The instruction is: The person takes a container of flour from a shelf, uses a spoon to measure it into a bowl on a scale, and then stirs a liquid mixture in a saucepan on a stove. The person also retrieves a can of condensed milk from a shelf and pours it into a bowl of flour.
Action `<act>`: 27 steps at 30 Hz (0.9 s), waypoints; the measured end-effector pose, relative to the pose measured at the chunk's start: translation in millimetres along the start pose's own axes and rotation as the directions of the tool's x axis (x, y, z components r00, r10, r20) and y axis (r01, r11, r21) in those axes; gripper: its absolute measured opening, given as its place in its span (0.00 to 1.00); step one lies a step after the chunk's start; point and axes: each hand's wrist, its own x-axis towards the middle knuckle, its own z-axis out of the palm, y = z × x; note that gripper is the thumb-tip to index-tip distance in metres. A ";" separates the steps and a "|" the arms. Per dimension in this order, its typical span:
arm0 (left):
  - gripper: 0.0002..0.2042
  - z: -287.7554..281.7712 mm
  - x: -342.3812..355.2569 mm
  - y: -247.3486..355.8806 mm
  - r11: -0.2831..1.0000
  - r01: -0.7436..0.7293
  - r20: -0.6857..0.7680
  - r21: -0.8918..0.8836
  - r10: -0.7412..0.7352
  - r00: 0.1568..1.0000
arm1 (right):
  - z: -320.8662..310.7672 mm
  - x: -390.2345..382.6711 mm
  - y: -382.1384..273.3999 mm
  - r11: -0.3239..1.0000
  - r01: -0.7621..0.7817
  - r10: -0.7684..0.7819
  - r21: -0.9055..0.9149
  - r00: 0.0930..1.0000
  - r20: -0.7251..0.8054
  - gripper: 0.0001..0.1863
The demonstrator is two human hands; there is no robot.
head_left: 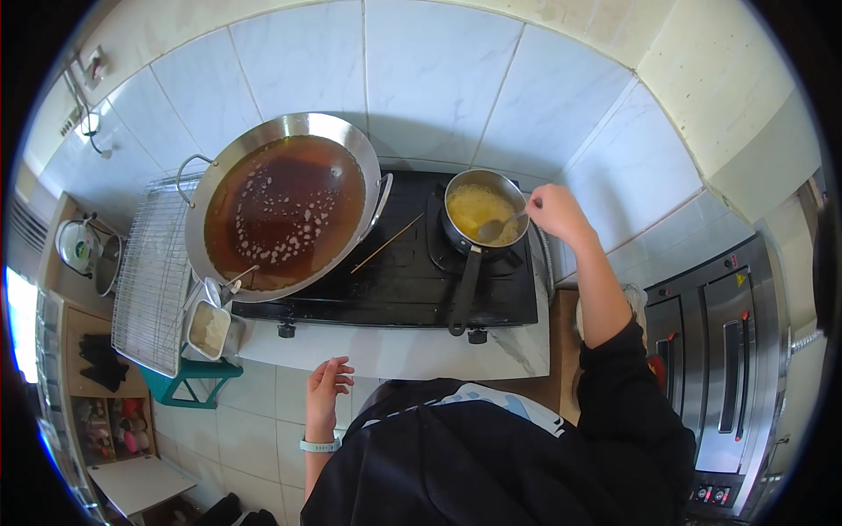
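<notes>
My right hand (554, 210) grips a metal spoon (491, 231), whose bowl sits in yellow, foamy liquid inside a small saucepan (469, 204) on the right burner of the black stove (395, 298). The saucepan's black handle points toward me. My left hand (328, 386) is empty, fingers loosely apart, below the stove's front edge. A wide steel pan (368, 158) of brown liquid, with pale bubbles, occupies the left burner. A thin wooden stick (386, 243) lies between the two pans.
A wire rack (145, 254), a metal container of pale substance (209, 329) and a green stool (189, 386) are at left, beside shelves with a kettle (79, 245). A steel oven (702, 368) stands at right. A tiled wall (443, 70) backs the stove.
</notes>
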 end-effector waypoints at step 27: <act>0.17 3.6 -16.8 -16.2 0.997 0.038 -0.048 0.071 -0.035 0.998 | 1.7 -10.3 5.7 0.723 0.678 -0.686 -0.131 0.727 -0.022 0.04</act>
